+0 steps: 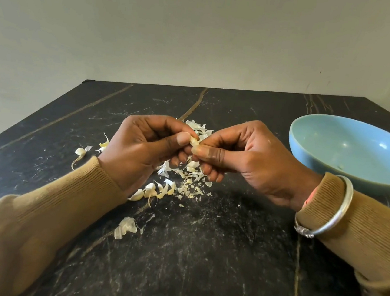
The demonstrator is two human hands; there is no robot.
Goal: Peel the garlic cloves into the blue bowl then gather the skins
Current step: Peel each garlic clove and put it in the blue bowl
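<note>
1. Dark marble table (201,258) is carrying everything; above its middle the left hand (140,151) and right hand (248,159) are pinching one garlic clove (194,141) between curled thumbs and forefingers.
2. Skins (191,179) are lying piled beneath, with at least four loose cloves (150,190) just left.
3. One blue bowl (323,143) is sitting right, holding a tiny speck.

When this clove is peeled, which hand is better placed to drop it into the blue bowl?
The right hand. Both hands pinch the clove, but the blue bowl stands on the right, close beside that hand; the left hand would probably have to reach across.
</note>
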